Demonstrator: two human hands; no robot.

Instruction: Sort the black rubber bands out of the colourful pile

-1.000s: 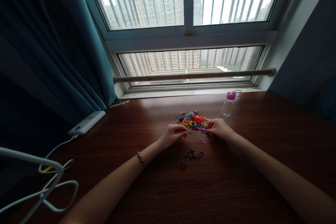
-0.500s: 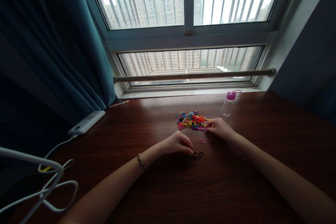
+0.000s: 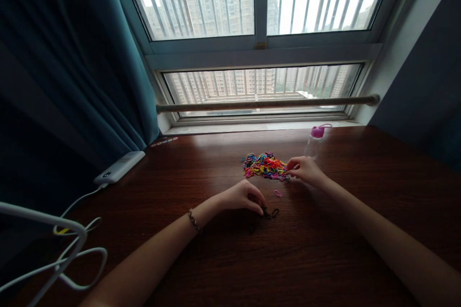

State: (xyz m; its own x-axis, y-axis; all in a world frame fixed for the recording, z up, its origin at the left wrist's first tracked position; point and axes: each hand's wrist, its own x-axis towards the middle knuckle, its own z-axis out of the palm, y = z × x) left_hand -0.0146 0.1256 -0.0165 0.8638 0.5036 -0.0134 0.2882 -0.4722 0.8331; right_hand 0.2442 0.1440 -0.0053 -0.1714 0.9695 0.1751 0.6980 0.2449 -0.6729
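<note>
A heap of small coloured rubber bands [image 3: 264, 165] lies on the dark wooden table [image 3: 324, 249]. My right hand [image 3: 304, 171] is at the heap's right edge, fingers pinched together on a band there. My left hand [image 3: 245, 196], fingers curled down, rests nearer to me with its fingertips on a small cluster of black bands [image 3: 270, 213]. A single pink band [image 3: 277, 193] lies loose between the two hands. A beaded bracelet [image 3: 194, 220] is on my left wrist.
A clear small bottle with a pink cap [image 3: 314, 141] stands just behind my right hand. A white power bank [image 3: 118, 167] with white cables [image 3: 77, 244] lies at the left. A teal curtain [image 3: 72, 57] hangs left; the window sill [image 3: 259, 127] runs along the back.
My left hand moved from the heap toward me and came down on the black bands. My right hand lifted slightly at the heap's right edge.
</note>
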